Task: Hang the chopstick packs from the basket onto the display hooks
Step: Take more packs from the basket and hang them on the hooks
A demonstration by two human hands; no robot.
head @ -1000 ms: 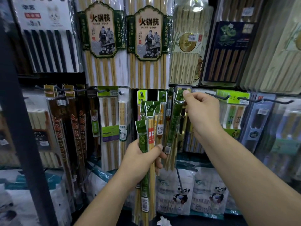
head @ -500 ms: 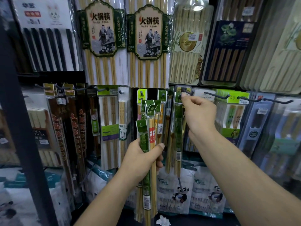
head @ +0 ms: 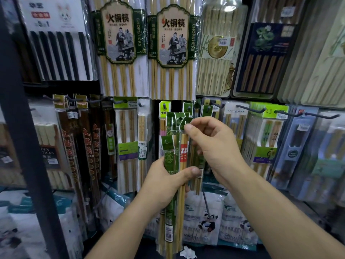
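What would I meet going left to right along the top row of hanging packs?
Black chopsticks on a white card → first green-labelled hot-pot pack → second green-labelled hot-pot pack → pale pack with a gold seal → dark blue pack → pale bamboo-print pack.

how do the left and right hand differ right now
The left hand grips the bundle of chopstick packs around its middle; the right hand pinches at a green header near the top. The left sits lower, the right higher. Both are curled on the same bundle.
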